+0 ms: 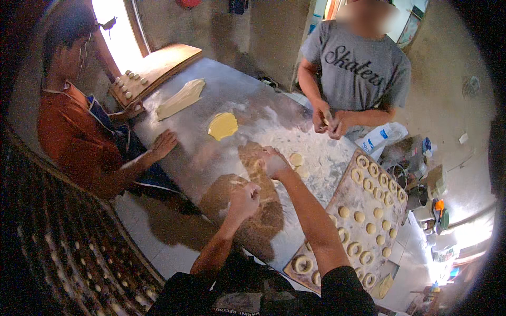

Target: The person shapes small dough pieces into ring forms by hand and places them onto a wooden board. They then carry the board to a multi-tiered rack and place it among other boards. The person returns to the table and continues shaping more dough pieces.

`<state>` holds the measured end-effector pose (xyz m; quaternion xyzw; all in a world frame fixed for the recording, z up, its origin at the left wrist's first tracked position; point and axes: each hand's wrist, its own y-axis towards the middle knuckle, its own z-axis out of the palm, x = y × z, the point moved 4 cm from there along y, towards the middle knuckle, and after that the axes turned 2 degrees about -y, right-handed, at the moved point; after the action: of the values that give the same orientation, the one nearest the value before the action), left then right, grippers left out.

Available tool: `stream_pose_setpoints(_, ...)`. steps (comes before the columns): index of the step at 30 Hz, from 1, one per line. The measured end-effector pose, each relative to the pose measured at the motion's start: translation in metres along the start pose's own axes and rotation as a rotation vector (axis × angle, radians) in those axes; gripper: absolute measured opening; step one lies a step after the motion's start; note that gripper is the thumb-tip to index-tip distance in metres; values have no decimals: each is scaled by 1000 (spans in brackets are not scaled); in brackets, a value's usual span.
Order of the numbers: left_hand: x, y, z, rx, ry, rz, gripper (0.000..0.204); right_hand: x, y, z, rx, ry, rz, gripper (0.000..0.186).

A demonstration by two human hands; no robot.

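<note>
My left hand (245,199) hovers over the floured metal table (253,95), its fingers curled closed. Whatever it may hold is hidden by the fingers. Farther forward and to the right, my right hand (273,163) is also closed, with its fingertips turned away from view. Just right of it, a pale flattened dough disc (296,159) lies in the loose flour (321,147). Beyond my hands is a yellow slab (223,126) of fat or dough. A long pale dough sheet (182,100) lies farther left.
Dough rings (354,249) and round dough pieces (359,216) cover a wooden board (345,192) at right. A co-worker in orange (79,137) stands left, beside another board (163,66) with dough balls. A co-worker in grey (353,73) stands across, hands together.
</note>
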<state>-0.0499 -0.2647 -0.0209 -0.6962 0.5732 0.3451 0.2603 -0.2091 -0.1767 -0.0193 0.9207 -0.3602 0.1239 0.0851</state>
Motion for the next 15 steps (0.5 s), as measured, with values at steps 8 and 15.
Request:
stream_pose_setpoints(8, 24, 34, -7, -23, -71, -53, 33, 6, -8, -29, 340, 575, 121, 39)
stream_pose_setpoints(15, -2, 30, -38, -59, -587, 23, 34, 33, -65, -42, 31, 1269, 338, 44)
